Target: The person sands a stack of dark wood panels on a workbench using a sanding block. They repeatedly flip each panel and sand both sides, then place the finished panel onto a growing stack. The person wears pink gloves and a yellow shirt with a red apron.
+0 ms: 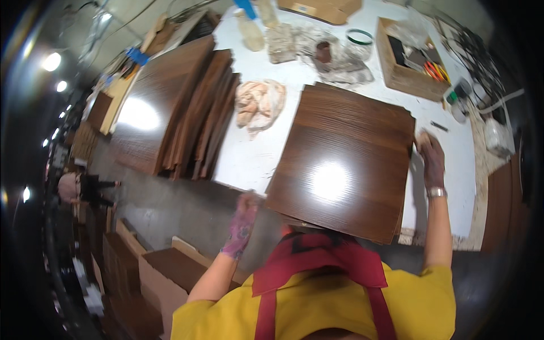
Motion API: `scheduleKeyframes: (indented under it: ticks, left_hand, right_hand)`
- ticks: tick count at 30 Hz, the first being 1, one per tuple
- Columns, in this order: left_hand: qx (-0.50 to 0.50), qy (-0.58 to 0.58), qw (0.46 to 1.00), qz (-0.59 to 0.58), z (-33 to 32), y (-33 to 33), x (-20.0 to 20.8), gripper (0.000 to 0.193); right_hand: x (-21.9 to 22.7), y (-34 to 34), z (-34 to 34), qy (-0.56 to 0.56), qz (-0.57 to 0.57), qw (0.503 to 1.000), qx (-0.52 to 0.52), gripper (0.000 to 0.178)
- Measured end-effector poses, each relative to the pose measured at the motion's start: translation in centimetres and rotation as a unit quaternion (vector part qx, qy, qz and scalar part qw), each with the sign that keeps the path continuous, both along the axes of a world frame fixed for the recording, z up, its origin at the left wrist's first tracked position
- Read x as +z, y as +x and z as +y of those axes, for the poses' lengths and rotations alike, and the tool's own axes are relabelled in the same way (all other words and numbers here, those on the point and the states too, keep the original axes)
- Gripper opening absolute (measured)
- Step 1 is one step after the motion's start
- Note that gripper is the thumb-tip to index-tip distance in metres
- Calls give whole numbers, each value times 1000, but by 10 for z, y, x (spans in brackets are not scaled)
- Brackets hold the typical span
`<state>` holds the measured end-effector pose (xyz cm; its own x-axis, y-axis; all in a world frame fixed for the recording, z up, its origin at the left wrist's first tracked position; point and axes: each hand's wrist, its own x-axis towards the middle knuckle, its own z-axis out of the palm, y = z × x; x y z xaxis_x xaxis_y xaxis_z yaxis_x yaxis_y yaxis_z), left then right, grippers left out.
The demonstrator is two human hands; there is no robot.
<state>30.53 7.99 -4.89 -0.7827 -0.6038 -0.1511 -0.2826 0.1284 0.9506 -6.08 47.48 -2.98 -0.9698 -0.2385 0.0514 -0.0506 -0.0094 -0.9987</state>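
Note:
A stack of dark brown wood-grain panels [345,164] lies on the white table in front of me, its near end overhanging the edge. My right hand [432,157], in a dark glove with a metal-banded watch on the wrist, has its fingers closed at the stack's right edge. My left hand [246,212], in a patterned purple glove, is by the table's front edge, just left of the stack's near corner. Its fingers are blurred and partly hidden. Between the stacks a crumpled pale cloth [260,103] rests on the table.
More brown panels [164,107] lean together at the left. A wooden box [416,85] of tools, stained rags [345,59], plastic bottles [250,31] and a small dark tool [440,126] sit on the table [241,164]. Cartons [170,277] stand lower left; another person [85,188] is farther off.

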Motion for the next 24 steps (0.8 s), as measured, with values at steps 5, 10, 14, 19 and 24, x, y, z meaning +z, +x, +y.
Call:
scheduleKeyframes:
  ticks: [5, 10, 14, 19, 24]
  left_hand:
    - [25, 297, 954, 12, 29, -17, 37, 29]
    - [18, 204, 977, -54, 40, -16, 44, 41]
    - [-75, 47, 991, -97, 63, -38, 98, 58]
    - [-89, 15, 996, 3, 41, -32, 147, 57]
    - [20, -26, 998, 51, -50, 4, 208, 21]
  right_hand:
    - [-56, 31, 28, 29, 39, 995, 89, 65]
    - [-22, 53, 0, -169, -52, 981, 76, 69]
    - [-25, 34, 11, -145, 37, 985, 87, 42]
    - [3, 47, -19, -230, -2, 973, 18, 52]
    - [65, 47, -115, -341, 15, 930, 134, 45]
